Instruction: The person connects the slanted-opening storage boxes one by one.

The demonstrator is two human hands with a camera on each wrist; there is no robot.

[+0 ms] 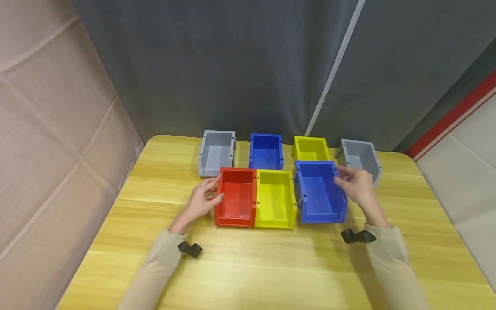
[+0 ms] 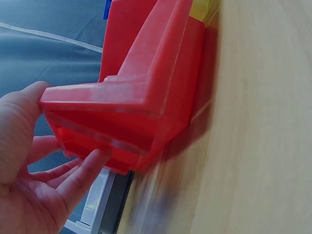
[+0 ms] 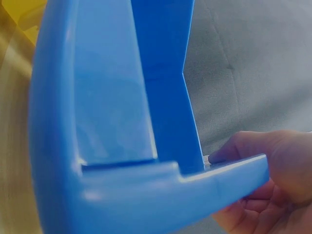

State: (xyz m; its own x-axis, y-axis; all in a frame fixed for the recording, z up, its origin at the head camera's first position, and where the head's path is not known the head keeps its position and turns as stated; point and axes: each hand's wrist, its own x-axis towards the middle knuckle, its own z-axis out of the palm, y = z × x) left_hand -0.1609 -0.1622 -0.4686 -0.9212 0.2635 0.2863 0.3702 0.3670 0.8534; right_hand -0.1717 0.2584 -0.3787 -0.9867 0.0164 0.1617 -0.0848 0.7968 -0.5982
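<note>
Near the middle of the table, my left hand (image 1: 201, 199) pinches the left side wall of a red storage bin (image 1: 236, 200). Its thumb is at the rim and its fingers lie under it outside, as the left wrist view shows. A yellow storage bin (image 1: 274, 200) stands against the red one on its right. My right hand (image 1: 356, 185) grips the right side wall of a blue storage bin (image 1: 320, 193), thumb at the rim. This blue bin appears raised off the table, slightly tilted, beside the yellow bin. In the right wrist view its side hides part of the fingers.
Along the back of the table (image 1: 248, 271) stand a left grey bin (image 1: 218, 153), another blue bin (image 1: 266, 150), another yellow bin (image 1: 311, 148) and a right grey bin (image 1: 360, 157). A dark curtain (image 1: 217, 64) hangs behind them. Pale panels flank both sides.
</note>
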